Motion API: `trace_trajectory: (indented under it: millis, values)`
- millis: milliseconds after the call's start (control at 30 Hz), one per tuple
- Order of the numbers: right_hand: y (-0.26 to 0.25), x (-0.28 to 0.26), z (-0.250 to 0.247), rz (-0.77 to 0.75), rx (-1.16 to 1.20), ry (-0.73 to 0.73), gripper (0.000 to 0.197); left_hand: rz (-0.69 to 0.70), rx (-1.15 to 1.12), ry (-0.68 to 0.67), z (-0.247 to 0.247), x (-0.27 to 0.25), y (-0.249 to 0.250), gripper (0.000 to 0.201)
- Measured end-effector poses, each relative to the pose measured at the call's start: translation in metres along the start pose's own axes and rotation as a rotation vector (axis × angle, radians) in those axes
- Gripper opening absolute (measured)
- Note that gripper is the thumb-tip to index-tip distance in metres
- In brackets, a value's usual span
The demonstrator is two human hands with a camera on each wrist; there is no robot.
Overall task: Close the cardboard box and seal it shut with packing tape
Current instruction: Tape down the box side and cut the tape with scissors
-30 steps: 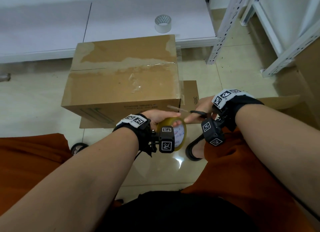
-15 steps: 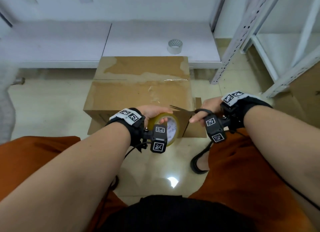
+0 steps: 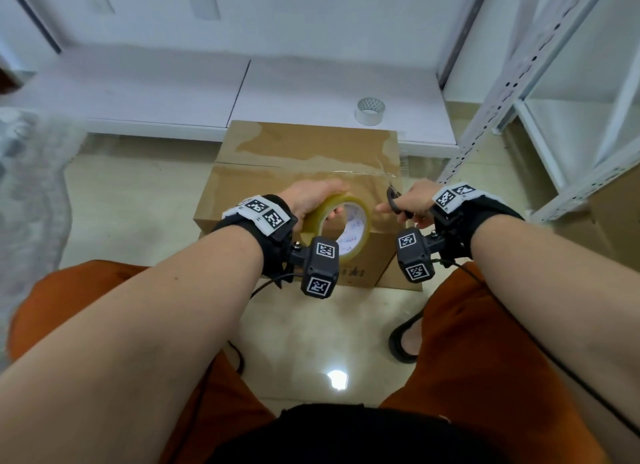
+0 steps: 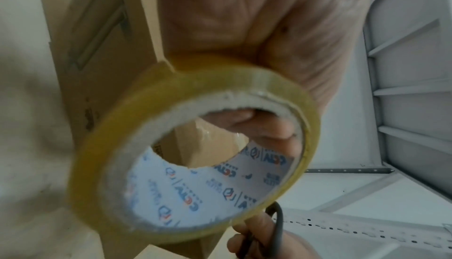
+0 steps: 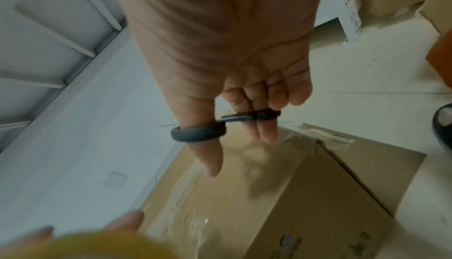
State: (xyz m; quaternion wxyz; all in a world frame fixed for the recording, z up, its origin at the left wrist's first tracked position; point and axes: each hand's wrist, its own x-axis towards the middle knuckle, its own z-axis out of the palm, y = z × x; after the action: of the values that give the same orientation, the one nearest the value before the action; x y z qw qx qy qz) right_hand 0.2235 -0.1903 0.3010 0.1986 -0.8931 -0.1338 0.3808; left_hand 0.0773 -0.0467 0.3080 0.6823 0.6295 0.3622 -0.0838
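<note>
Both hands rose over the box (image 3: 277,200), left hand (image 3: 311,200) gripping tape roll (image 3: 337,228).

Bare floor (image 3: 138,193) lay open left of the cardboard box (image 3: 298,158). A metal rack (image 3: 512,82) crowded its right side; a white platform (image 3: 166,96) stood behind.

We are looking at a cardboard box (image 3: 304,172) of matt brown corrugated board, its top scuffed where old tape has torn the paper skin, and a strip of clear glossy tape (image 3: 360,173) is shining across it. We are seeing a roll of packing tape (image 3: 337,226), yellowish glossy plastic film on a rough white paper core printed inside. The scissors (image 3: 394,202) are showing black smooth plastic handles. The floor (image 3: 145,200) is gleaming as polished tile, and the shelving (image 3: 512,68) is looking like white-painted perforated metal.
</note>
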Motion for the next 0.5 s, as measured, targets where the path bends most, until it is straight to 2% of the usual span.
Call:
trace_trajectory:
  millis: [67,167,233,333,500]
  values:
    - [-0.003,0.000,0.002,-0.017,0.022,0.061,0.036,0.034,-0.025,-0.011,-0.004,-0.001,0.004,0.019]
    - [-0.008,0.000,0.003,-0.037,-0.003,0.139,0.040,0.090,0.030,0.028,-0.006,-0.004,0.010,0.027]
    - [-0.010,-0.002,0.002,-0.051,-0.040,0.155,0.042,0.174,0.088,0.093,-0.004,-0.005,0.016,0.024]
    - [-0.012,-0.003,0.004,-0.085,-0.025,0.191,0.042,0.301,0.125,0.229,-0.001,-0.002,0.023,0.008]
    - [-0.014,0.000,0.012,-0.181,0.080,0.274,0.027,0.441,0.210,0.397,0.000,0.010,0.031,0.013]
